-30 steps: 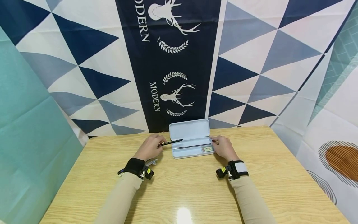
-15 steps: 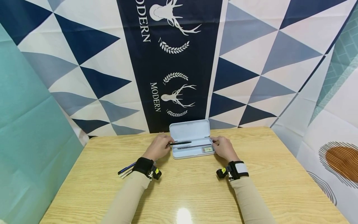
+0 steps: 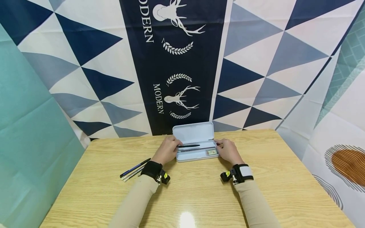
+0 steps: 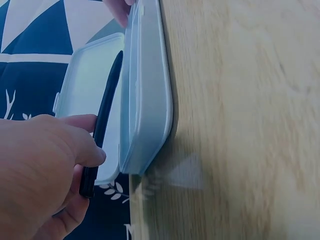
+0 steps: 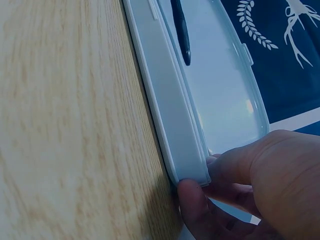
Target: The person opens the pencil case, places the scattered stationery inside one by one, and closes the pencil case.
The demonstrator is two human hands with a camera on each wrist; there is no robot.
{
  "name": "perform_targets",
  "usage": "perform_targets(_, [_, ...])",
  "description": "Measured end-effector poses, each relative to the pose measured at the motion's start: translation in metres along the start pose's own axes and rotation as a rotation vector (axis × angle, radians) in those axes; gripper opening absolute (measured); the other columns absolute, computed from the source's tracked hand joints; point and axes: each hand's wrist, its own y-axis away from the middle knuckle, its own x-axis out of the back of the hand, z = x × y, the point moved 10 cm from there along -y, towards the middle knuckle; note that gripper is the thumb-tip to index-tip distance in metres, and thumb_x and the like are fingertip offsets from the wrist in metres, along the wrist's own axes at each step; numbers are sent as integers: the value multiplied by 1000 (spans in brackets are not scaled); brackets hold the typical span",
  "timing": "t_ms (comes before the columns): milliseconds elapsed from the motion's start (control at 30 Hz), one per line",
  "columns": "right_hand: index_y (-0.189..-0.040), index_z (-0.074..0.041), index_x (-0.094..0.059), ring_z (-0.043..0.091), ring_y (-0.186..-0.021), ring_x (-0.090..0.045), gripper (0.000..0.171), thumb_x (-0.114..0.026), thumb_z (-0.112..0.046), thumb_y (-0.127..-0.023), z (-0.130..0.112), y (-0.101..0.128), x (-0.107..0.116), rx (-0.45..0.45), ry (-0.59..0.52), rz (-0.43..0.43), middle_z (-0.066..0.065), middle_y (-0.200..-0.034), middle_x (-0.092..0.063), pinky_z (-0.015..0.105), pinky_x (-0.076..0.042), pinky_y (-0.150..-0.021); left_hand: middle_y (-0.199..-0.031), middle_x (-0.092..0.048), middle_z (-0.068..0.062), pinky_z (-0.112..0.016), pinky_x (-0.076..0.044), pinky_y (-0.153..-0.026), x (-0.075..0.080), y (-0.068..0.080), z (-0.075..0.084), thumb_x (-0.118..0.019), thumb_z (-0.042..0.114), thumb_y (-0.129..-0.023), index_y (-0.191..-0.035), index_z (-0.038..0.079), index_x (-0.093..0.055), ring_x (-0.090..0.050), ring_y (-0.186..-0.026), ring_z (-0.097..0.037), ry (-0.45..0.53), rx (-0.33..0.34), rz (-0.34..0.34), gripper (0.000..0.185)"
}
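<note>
Wooden table (image 3: 199, 196) is carrying an open pale-blue pencil case (image 3: 196, 154) near its far edge; the left hand (image 3: 167, 149) is pinching a black pen (image 3: 187, 146) over the case's tray, while the right hand (image 3: 228, 150) is gripping the case's right end, and spare pens (image 3: 134, 168) are lying well left

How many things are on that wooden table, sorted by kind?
Open pencil cases: 1
Black pens held over the case: 1
Pens lying inside the case: 1
Pens loose on the table: 2, perhaps 3, too small to tell
Small erasers in the case: 1
Total: 6, perhaps 7
</note>
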Motion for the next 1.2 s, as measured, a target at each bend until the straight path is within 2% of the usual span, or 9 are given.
perform_targets(67, [-152, 3, -67, 14, -69, -69, 43, -63, -1, -110, 0, 0, 0, -3, 0, -1, 39, -140, -70, 23, -54, -58, -104, -73, -15, -52, -58, -101, 3, -1, 10, -70, -14, -94, -113, 2, -85, -67, -103, -33, -2, 27, -19, 29])
perform_targets(300, [-151, 4, -67, 14, -70, -69, 42, -63, -1, -110, -2, -1, 2, 7, 2, 4, 40, -141, -69, 23, -54, -58, -109, -73, -14, -47, -58, -102, -6, -5, 12, -69, -14, -95, -118, 6, -85, -68, -106, -32, -36, 55, -35, 35])
perform_targets(367, [-151, 4, -67, 14, -69, -69, 42, -63, -1, -110, -2, -1, 2, 11, 3, 6, 40, -140, -70, 23, -54, -58, -111, -73, -13, -46, -58, -104, -18, -6, 1, -68, -14, -96, -119, 7, -85, -68, -108, -31, -36, 33, -18, 36])
perform_targets(467, [-151, 4, -68, 13, -67, -68, 42, -63, -1, -109, -1, -1, 1, 10, 4, 6, 40, -139, -70, 23, -53, -57, -113, -73, -11, -46, -58, -108, -48, -10, -27, -67, -13, -95, -120, 12, -85, -68, -111, -29, -14, 25, -3, 40])
perform_targets(500, [-151, 4, -68, 13, -66, -68, 42, -63, -1, -109, -1, -1, 1, 9, 4, 5, 40, -140, -70, 23, -53, -57, -113, -73, -11, -47, -58, -109, -49, -11, -26, -67, -14, -95, -120, 12, -85, -68, -111, -30, -19, 23, -1, 40])
perform_targets(600, [-151, 3, -67, 13, -66, -68, 42, -63, -1, -109, -1, 0, 1, 9, 0, 1, 40, -141, -68, 23, -54, -57, -113, -74, -13, -47, -58, -108, -40, -10, -11, -70, -17, -92, -118, 10, -86, -69, -111, -32, -31, 44, -18, 41])
perform_targets(700, [-152, 2, -67, 13, -68, -69, 43, -62, -2, -110, 0, 0, 0, 6, -5, -6, 40, -143, -67, 23, -54, -58, -111, -76, -18, -49, -59, -101, -18, -7, 16, -73, -21, -89, -115, 4, -86, -70, -107, -36, -39, 36, -5, 39])
perform_targets(933, [-152, 1, -68, 13, -69, -70, 42, -62, -2, -110, 0, 0, 0, 7, -5, 0, 38, -141, -70, 23, -54, -59, -111, -77, -9, -40, -62, -95, -72, -8, -28, -75, -12, -92, -121, 16, -87, -71, -104, -27, -78, 14, 24, 41])
perform_targets(1200, [-152, 2, -67, 12, -64, -67, 42, -61, -1, -110, 1, 1, 0, 5, -21, -1, 39, -139, -70, 24, -53, -57, -115, -80, -6, -39, -65, -103, -85, -11, -36, -75, -14, -90, -126, 19, -87, -76, -113, -28, -114, 33, -34, 51])
